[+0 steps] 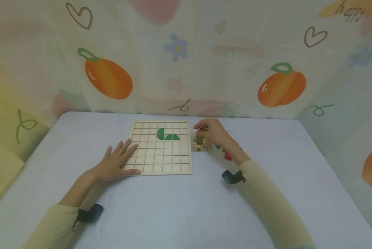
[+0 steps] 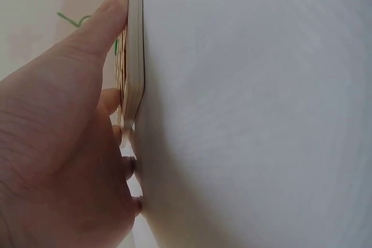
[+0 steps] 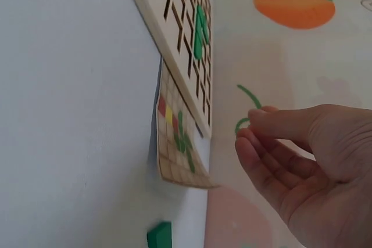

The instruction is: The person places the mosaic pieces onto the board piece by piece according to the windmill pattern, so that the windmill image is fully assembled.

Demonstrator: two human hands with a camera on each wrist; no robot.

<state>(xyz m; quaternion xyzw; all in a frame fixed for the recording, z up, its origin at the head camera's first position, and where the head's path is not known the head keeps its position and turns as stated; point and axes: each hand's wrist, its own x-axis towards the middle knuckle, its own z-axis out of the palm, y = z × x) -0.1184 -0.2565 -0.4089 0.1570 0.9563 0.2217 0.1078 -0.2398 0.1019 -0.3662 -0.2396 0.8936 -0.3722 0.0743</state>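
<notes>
A pale wooden grid board (image 1: 154, 150) lies on the table with two green rounded pieces (image 1: 172, 137) in its upper part. My left hand (image 1: 114, 164) rests along its lower left corner, fingers spread, thumb on the near edge. The thumb (image 2: 99, 27) lies against the board's side in the left wrist view. Over the patterned card (image 1: 206, 145), right of the board, my right hand (image 1: 215, 133) is raised with thumb and fingers brought together. Anything between its fingertips (image 3: 256, 117) is hidden. The card (image 3: 168, 164) shows a green, red and yellow picture.
Red and green loose pieces (image 1: 228, 156) lie right of the card, partly behind the right forearm. One green block (image 3: 160, 235) shows low in the right wrist view. A patterned curtain (image 1: 189, 69) hangs behind the white-covered table (image 1: 173, 211).
</notes>
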